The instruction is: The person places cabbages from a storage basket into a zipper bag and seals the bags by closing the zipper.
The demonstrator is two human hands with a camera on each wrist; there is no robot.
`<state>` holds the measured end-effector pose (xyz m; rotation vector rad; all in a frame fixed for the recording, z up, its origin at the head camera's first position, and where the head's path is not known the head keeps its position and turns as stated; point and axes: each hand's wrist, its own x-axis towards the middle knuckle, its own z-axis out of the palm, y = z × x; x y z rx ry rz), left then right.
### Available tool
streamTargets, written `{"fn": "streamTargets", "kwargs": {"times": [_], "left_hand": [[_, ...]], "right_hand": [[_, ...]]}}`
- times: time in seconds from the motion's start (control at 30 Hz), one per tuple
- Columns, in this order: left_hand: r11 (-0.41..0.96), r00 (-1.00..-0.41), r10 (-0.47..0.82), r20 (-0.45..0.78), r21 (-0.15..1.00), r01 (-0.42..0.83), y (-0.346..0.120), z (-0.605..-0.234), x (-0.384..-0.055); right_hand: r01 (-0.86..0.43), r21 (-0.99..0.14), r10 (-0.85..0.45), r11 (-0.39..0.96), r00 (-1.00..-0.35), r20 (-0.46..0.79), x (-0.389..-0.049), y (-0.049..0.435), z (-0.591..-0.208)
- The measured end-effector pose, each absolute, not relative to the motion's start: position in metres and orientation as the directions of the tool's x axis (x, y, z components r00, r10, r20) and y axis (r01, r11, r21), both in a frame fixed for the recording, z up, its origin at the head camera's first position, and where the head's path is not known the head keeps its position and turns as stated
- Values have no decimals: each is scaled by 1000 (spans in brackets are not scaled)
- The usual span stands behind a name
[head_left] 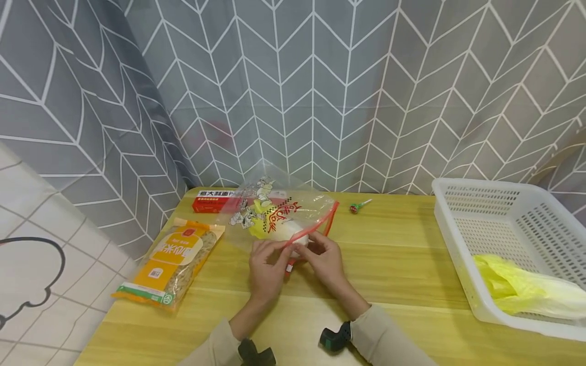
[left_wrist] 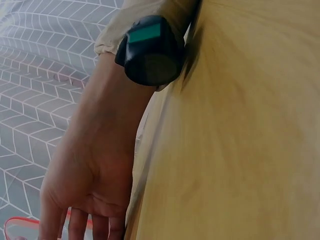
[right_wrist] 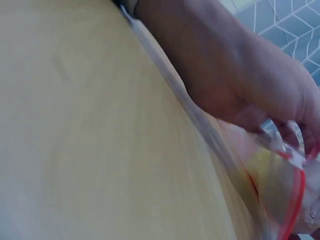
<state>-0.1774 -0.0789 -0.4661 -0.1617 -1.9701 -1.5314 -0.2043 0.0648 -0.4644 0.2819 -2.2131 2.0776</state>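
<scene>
Midway along the bench (head_left: 389,269), near its far edge, was the clear printed bag (head_left: 284,211), with a pale, leafy vegetable (head_left: 281,231) showing through it. At its red-edged mouth (head_left: 316,227), the left hand (head_left: 267,264) and the right hand (head_left: 326,259) faced each other, the fingers of both pinching the rim close together, though the wrist views hid the exact grip. Whether the vegetable lay wholly inside could not be told.

Work at the mouth seemed the step in hand. Good handling called for light tension on the rim, the pale end kept out of the seam, and short pinches along the red strip, as thin film would likely crease under a hard pull.

The bag's far corner stood against the curtain (head_left: 316,101) and its film overlapped the red box (head_left: 212,204), so pushing forward or left risked nudging it. Leftward, the orange packet (head_left: 176,259) reached the bench's left edge. Rightward lay the most open room, up to the white basket (head_left: 458,249), with only the lollipop (head_left: 354,208) near the far edge.
</scene>
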Motion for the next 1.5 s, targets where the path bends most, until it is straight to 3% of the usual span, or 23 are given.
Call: {"fn": "streamTargets", "kwargs": {"times": [0.1, 0.33, 0.9, 1.13, 1.5], "left_hand": [[330, -782, -276, 559, 819, 469, -78, -467, -178], [353, -781, -291, 552, 821, 449, -76, -468, -180], [361, -797, -252, 548, 818, 448, -78, -471, -179], [365, -806, -250, 537, 823, 435, -78, -471, -179], [353, -800, -265, 538, 827, 438, -82, -471, -180]], "right_hand": [[-195, -980, -69, 37, -979, 192, -204, 61, -465], [-295, -945, -178, 140, -947, 269, -204, 65, -469], [-346, -920, -219, 185, -927, 305, -203, 80, -470], [-304, -930, -157, 206, -948, 276, -202, 100, -464], [-319, -881, -202, 350, -944, 262, -200, 156, -446]]}}
